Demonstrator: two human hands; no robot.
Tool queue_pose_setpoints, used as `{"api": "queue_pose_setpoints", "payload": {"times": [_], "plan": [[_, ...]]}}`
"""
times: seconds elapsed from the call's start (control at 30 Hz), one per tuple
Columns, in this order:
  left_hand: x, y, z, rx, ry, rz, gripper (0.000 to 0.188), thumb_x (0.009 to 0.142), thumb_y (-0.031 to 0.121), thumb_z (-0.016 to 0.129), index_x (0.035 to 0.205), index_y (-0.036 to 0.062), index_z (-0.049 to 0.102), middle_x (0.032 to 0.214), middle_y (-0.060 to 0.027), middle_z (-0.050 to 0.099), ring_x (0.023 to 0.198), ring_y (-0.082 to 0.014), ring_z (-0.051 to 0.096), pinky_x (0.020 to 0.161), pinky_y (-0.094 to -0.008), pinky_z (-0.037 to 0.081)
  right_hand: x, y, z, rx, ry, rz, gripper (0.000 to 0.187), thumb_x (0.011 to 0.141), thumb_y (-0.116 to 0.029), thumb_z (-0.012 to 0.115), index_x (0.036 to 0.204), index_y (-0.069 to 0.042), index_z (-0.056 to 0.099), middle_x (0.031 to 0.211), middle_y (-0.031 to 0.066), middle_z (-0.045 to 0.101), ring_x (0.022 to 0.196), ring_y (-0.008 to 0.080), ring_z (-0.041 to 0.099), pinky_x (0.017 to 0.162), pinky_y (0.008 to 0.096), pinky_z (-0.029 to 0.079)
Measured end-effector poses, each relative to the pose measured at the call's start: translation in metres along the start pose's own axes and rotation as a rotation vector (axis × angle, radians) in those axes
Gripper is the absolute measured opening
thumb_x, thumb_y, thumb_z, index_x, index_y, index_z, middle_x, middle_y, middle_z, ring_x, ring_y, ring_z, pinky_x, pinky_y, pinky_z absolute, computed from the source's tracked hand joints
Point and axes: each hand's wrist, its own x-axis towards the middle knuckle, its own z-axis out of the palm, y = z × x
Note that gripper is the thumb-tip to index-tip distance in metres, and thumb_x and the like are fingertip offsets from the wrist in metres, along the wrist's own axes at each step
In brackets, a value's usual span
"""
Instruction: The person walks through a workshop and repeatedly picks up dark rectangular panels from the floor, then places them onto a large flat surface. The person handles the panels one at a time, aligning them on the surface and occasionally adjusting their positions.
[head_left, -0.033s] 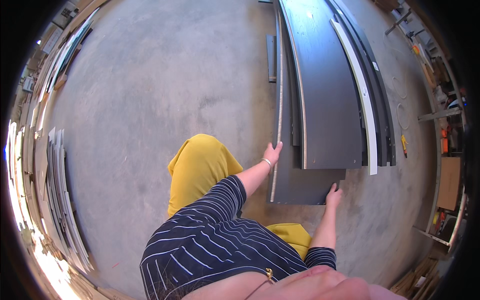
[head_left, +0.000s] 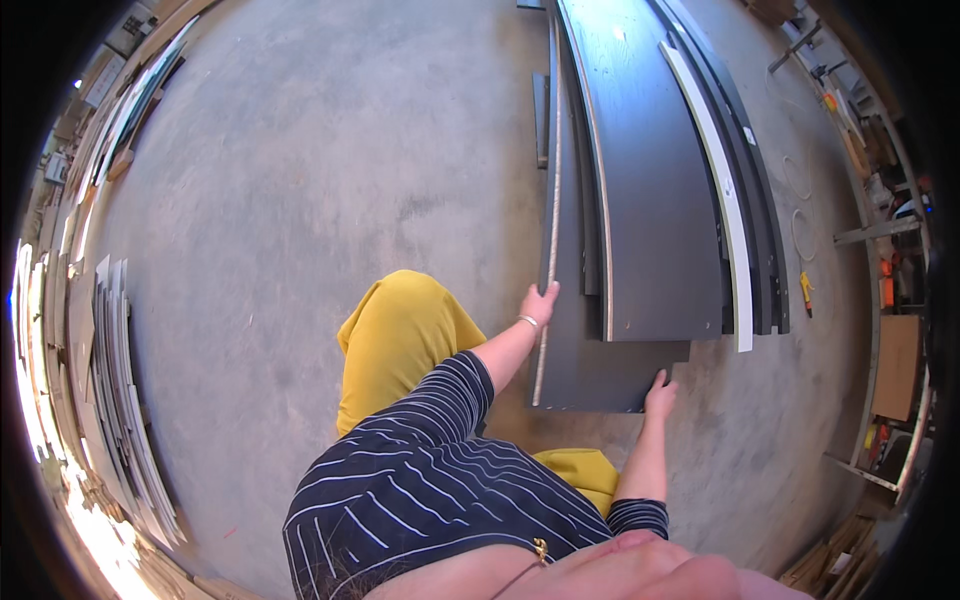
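A long dark board [head_left: 590,375] lies lowest in view of a stack, its near end sticking out toward me. Its left edge is pale and bare. My left hand [head_left: 540,303], with a bracelet at the wrist, is closed on that left edge, the fingers partly hidden. At the near right corner my right hand [head_left: 660,393] grips the same board, thumb on top and the other fingers mostly out of sight. Over it rests a wider dark panel [head_left: 660,230], which covers much of the board. A narrow white strip [head_left: 735,230] lies to the panel's right.
More dark boards [head_left: 770,250] lie along the stack's right side, and a short dark piece [head_left: 541,120] sits at its left. A yellow-handled tool [head_left: 806,290] is on the floor near a metal shelf [head_left: 880,231]. Several thin panels [head_left: 125,380] lean at the far left.
Both hands have shifted slightly left, and the near end of the held board has moved left with them. The wide panel and white strip are nearly where they were.
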Motion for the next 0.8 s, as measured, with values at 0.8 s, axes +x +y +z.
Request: {"api": "queue_pose_setpoints", "payload": {"times": [0.8], "plan": [[0.072,0.039,-0.021,0.248,0.145,0.194,0.054,0.089,0.049,0.039,0.096,-0.0028,0.055,0.096,-0.0271,0.059,0.093,-0.0415,0.056,0.08,-0.0464,0.044,-0.047,0.01,0.013,-0.011,0.145,-0.03,0.05,0.089,-0.049,0.038,0.107,-0.004,0.051,0.104,0.0196,0.058,0.095,0.0391,0.055,0.08,0.0496,0.041]]}}
